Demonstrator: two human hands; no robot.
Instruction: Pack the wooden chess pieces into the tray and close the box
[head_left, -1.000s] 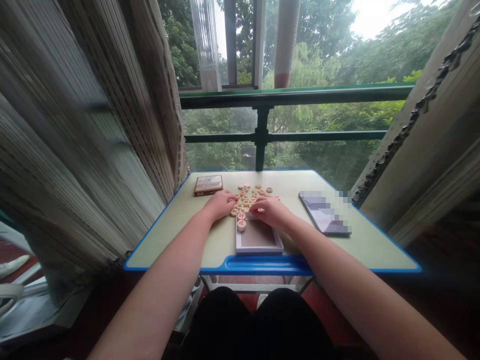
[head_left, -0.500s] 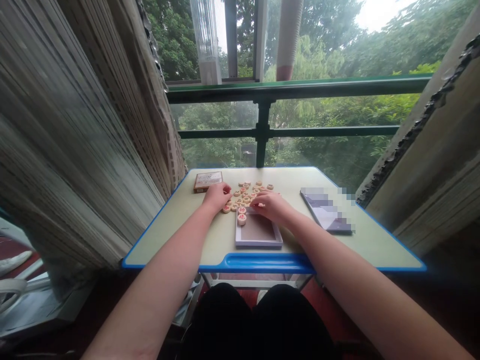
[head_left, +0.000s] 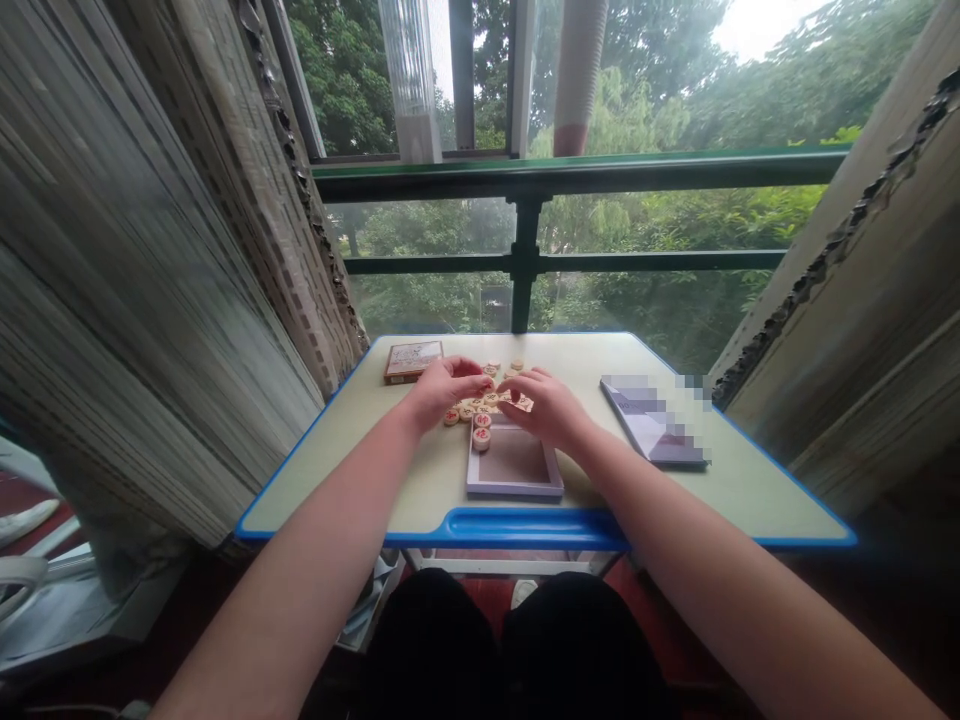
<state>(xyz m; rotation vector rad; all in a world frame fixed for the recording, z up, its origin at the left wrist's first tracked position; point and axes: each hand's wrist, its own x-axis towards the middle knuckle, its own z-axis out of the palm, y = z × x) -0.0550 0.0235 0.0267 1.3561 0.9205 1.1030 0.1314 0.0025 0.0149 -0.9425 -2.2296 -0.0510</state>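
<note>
The shallow grey rectangular tray (head_left: 514,468) lies open side up on the middle of the tabletop, just behind the near edge. Its sides sit square with the table's edges. Its long axis seems to run from the near edge toward the far edge, though the steep view makes that hard to judge. Most of its brown floor is bare. Only two or so round pale wooden game discs with red marks (head_left: 481,437) lie in its far-left corner, flat and face up. Very little has gone into the tray, then, and nearly all the discs are outside it.

The loose wooden discs (head_left: 499,385) lie flat in a scattered cluster just beyond the tray's far side, toward the far edge. The left hand (head_left: 442,388) rests on the left part of that cluster with its fingers curled inward. The right hand (head_left: 547,408) bends over the tray's far-right corner, with its fingertips among the discs. The two hands almost meet. I cannot tell whether either one pinches a disc or only covers them.

A small flat brown box (head_left: 412,361) lies near the far-left corner. A flat blurred-out rectangle (head_left: 654,420) lies toward the right edge, well apart from the tray. The pale tabletop with a blue rim (head_left: 360,470) stands against a green window rail (head_left: 570,175).
</note>
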